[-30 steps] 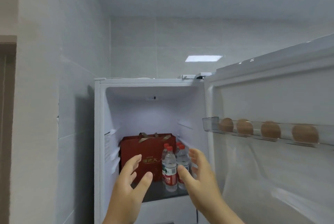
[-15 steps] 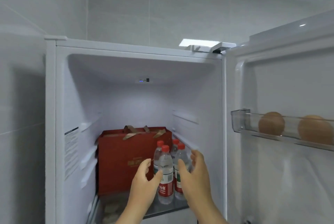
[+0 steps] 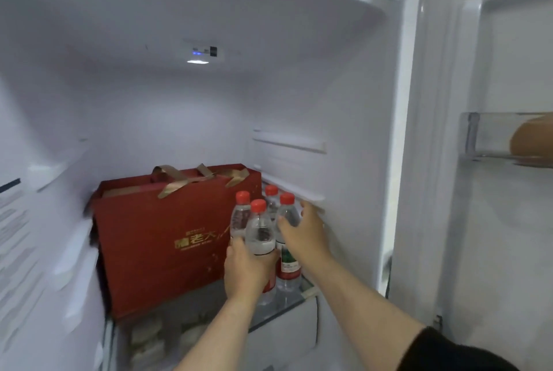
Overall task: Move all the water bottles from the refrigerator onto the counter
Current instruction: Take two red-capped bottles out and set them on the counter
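Several clear water bottles with red caps stand in a cluster on the glass shelf [image 3: 294,298] inside the open refrigerator, right of a red gift box. My left hand [image 3: 247,270] grips the front bottle [image 3: 259,233] around its middle. My right hand [image 3: 302,231] wraps around the right-hand bottle [image 3: 287,212] at its shoulder. A third bottle [image 3: 241,215] stands behind on the left, and a fourth bottle [image 3: 271,200] is at the back, mostly hidden.
The red gift box [image 3: 167,239] with gold ribbon handles fills the left of the shelf. The refrigerator's right wall [image 3: 344,161] is close beside my right hand. The open door [image 3: 493,251] at right carries a clear tray [image 3: 475,137] holding an egg [image 3: 531,140]. A drawer [image 3: 167,337] lies below.
I have come much closer to the refrigerator. Both hands reached in from open in front of the bottles and now each closes around a bottle.
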A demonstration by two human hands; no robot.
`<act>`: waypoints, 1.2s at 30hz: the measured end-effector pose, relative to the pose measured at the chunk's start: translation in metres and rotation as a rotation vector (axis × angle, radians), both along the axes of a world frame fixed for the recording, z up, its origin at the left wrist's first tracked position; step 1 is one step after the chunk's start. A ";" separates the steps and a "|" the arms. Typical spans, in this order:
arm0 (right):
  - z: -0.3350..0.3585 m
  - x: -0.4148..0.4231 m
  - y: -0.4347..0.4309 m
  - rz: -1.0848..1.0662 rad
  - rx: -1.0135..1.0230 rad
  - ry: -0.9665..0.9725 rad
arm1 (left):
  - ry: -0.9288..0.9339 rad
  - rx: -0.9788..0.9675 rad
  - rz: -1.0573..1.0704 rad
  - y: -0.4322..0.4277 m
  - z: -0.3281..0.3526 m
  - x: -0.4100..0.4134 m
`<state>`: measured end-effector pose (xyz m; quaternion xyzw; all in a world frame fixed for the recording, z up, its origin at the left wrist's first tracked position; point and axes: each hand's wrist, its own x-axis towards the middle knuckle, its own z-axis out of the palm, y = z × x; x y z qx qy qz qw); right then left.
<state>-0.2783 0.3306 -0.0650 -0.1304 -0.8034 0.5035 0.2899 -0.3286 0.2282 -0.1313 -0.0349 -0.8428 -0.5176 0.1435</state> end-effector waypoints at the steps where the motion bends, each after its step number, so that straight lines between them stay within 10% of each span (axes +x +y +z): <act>1: -0.002 -0.004 0.000 -0.003 0.017 -0.032 | -0.010 0.000 -0.008 0.002 -0.001 -0.004; 8: -0.016 -0.035 0.004 -0.079 0.297 -0.192 | -0.036 0.002 0.041 -0.015 -0.002 -0.004; 17: -0.056 -0.037 0.002 -0.012 0.071 -0.172 | 0.016 0.116 0.210 -0.070 -0.019 0.003; 36: 0.038 0.093 -0.014 -0.049 0.160 0.104 | 0.274 0.200 -0.217 -0.074 0.068 0.061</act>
